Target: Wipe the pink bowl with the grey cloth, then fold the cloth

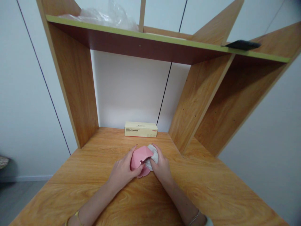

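Pink piece [140, 154] between left fingers [134, 150], touching cloth [154, 157]

Coloured pink on the glossy piece [141, 154], light grey on the cloth [154, 155]. Printed black and red on the cream box [141, 129]. Wood-grained orange-brown on the tabletop [207, 185] (edged yellow-green on the shelf [164, 39]).

L hand [125, 166] is gripping a pink item [141, 156]; R hand [162, 164] is holding grey-white cloth [154, 157] against it, nr a box [141, 129].
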Available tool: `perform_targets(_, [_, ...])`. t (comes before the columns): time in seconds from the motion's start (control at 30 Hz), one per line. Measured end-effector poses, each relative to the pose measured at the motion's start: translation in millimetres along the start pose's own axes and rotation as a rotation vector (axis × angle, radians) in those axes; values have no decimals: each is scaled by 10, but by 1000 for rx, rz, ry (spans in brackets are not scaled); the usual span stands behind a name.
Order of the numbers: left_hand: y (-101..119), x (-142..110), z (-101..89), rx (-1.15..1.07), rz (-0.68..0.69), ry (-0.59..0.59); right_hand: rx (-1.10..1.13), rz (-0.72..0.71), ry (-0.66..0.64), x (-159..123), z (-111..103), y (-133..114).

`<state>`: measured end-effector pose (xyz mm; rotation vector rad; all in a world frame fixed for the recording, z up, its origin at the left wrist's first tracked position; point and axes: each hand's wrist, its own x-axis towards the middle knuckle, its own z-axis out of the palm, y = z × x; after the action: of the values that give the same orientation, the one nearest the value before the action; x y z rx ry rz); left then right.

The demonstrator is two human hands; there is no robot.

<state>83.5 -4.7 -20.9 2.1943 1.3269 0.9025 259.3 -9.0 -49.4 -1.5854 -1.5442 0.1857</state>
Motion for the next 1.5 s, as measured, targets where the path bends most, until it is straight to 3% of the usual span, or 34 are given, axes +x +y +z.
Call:
perform_targets(0.2, [-23, -12, 85, -218, 7, 50, 300, 97, 155, 29, 102, 51])
perform_targets(0.33, [-52, -17, 184, -341, 65, 43, 408, 114, 120, 46, 174, 70])
perform_targets(0.43, [-78, -6, 190, -306, 9, 50, 328, 122, 92, 50, 197, 69])
perform_targets(0.63, [-55, 4, 135, -180, -20, 48, -117, 126, 65, 52, 72, 3])
perform_targets(0.77, [-5, -12, 108, -111, -22, 16, -259, 10, 79, 40, -26, -44])
perform_targets(0.9, [31, -27, 74, -51, -32, -21, -212, -111, 138, 25, -47, -43])
perform_targets(1.23, [-16, -13, 39, -67, 17, -66, -9, -4, -28, 35, -6, 2])
perform_targets(1.5, [-46, 10, 109, -325, -31, -1, 190, 150, 141, 57, 59, 45])
